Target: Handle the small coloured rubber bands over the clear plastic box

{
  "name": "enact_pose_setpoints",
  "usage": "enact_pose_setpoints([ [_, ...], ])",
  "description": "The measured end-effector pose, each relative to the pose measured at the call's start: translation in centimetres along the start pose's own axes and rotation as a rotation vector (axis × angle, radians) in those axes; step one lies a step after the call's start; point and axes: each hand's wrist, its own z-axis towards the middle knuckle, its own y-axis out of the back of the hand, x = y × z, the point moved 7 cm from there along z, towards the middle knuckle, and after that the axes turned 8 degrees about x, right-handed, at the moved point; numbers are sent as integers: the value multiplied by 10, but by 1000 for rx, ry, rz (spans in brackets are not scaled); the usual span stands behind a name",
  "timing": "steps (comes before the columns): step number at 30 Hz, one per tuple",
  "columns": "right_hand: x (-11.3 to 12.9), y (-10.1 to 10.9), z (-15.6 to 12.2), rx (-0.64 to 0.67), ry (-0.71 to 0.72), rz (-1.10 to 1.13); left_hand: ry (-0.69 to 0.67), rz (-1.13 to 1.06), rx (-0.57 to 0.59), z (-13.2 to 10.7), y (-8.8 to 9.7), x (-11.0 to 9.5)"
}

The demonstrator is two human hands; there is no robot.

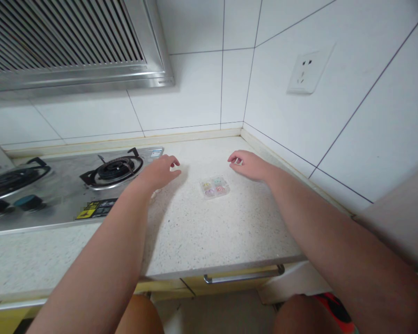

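A small clear plastic case (215,191) lies on the speckled white countertop (209,236), between my two hands. Inside it are small coiled, ring-like items in yellow, green, purple and red, each in its own compartment; their exact kind is too small to make out. My left hand (163,171) hovers left of the case beside the stove, thumb and fingers apart, with nothing in it. To the right of the case, my right hand (249,164) has loosely bent fingers, a gap showing between thumb and fingertips, and holds nothing. Neither hand touches the case.
A gas stove (62,185) with black burners and knobs is set into the counter at left. Above it hangs a metal range hood (160,55). White tiled walls meet behind the counter; a socket (304,74) is on the right wall. A drawer handle (244,277) juts out below the edge.
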Motion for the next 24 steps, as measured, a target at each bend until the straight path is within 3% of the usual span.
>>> enact_pose_setpoints([
  [4, 2, -1, -1, 7, 7, 3, 82, 19, 130, -2, -8, 31],
  [7, 1, -2, -1, 15, -1, 8, 103, 14, 204, 0, -17, 38],
  [19, 1, -4, -4, 64, -41, 32, 155, 47, 358, -17, -11, 17],
  [24, 2, -6, -4, 89, -40, 34, 186, 49, 474, -23, -12, 14],
])
